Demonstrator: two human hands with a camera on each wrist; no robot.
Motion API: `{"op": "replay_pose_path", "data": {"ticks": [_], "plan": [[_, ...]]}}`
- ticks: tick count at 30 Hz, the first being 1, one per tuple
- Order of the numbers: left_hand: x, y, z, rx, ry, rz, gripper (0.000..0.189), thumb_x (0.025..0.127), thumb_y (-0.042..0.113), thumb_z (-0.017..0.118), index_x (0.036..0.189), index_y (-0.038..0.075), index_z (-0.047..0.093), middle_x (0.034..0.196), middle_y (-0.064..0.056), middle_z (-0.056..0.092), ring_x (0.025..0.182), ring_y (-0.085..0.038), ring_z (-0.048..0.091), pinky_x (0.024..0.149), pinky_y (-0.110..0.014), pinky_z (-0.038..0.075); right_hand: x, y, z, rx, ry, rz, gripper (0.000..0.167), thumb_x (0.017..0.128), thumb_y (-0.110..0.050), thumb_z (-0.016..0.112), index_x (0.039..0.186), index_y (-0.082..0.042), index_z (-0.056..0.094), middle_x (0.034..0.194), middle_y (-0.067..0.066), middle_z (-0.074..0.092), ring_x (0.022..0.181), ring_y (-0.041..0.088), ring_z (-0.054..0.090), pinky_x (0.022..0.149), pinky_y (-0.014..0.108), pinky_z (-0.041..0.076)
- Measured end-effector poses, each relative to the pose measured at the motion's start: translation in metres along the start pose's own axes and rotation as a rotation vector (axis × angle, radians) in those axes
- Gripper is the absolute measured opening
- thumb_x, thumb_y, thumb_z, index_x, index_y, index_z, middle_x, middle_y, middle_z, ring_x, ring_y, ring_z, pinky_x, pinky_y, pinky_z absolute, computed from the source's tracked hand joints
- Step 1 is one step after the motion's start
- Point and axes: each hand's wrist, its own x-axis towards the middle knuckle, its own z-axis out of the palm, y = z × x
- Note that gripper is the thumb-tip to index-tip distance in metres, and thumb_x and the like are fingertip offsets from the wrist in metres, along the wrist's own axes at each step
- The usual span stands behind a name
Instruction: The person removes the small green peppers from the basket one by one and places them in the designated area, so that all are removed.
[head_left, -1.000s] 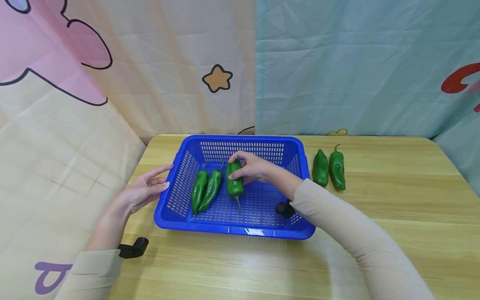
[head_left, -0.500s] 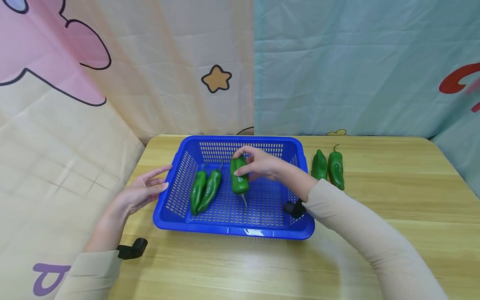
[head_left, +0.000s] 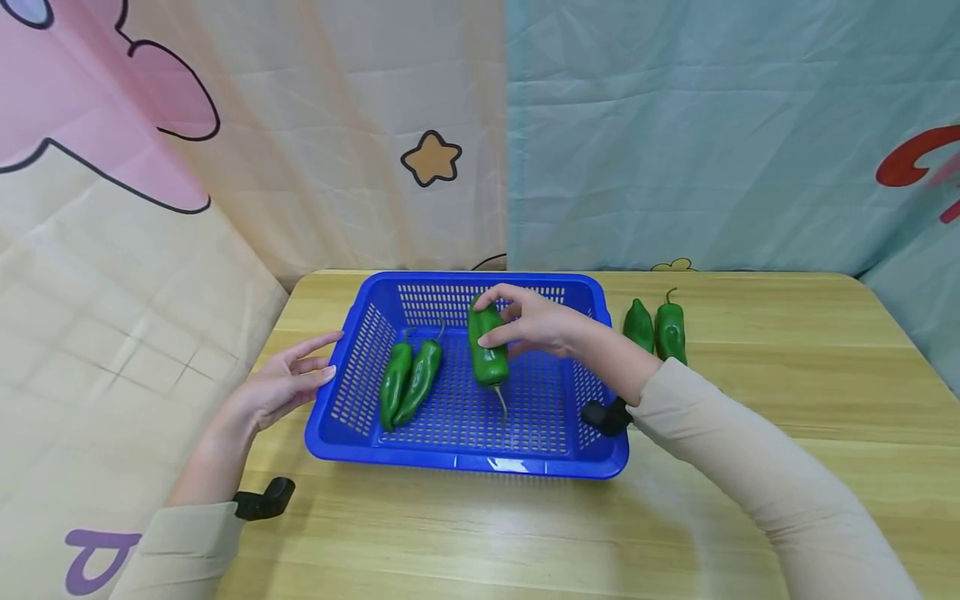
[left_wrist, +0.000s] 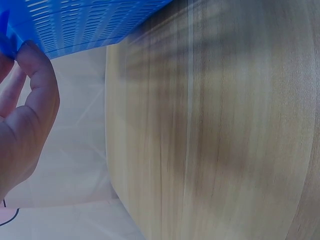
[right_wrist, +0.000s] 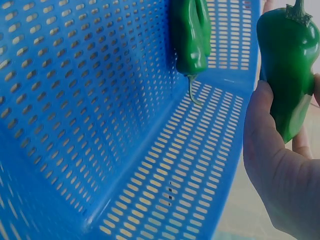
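Observation:
My right hand [head_left: 536,321] pinches a long green pepper [head_left: 489,358] between thumb and fingers, over the middle of the blue plastic basket [head_left: 420,460]. Its stem points toward the front; in the right wrist view, the held pepper [right_wrist: 287,55] shows its stem end at the top. Two more green peppers, a left one [head_left: 393,387] and a right one [head_left: 422,383], lie side by side on the basket floor at the left. With fingers spread, my left hand [head_left: 288,383] touches the basket's left rim; its thumb [left_wrist: 42,80] meets the blue edge in the left wrist view.
Right of the basket, two green peppers lie on the wooden table [head_left: 787,375]: one without a visible stem [head_left: 638,325] and one with a curved stem [head_left: 670,329]. My right sleeve partly covers them. Printed curtains [head_left: 660,150] hang behind the table.
My right hand has moved right and slightly back, carrying the green pepper away from the two at the left. The left hand and basket stay in place.

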Motion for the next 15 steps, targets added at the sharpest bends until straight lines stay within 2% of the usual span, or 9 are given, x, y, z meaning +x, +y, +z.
{"op": "replay_pose_path", "data": {"ticks": [15], "plan": [[0.002,-0.001,-0.002,-0.008,0.000,-0.015,0.062,0.093,0.003,0.055,0.147,0.010,0.025,0.102,-0.004,0.065,0.089,-0.017,0.066,0.079,-0.029,0.054,-0.016,-0.014,-0.010,0.012,0.011,-0.052,0.045,0.085,0.008,0.060,0.124,-0.005,0.042,0.119,0.025,0.041,0.100,0.036,0.055,0.080,0.051,0.052]]}}
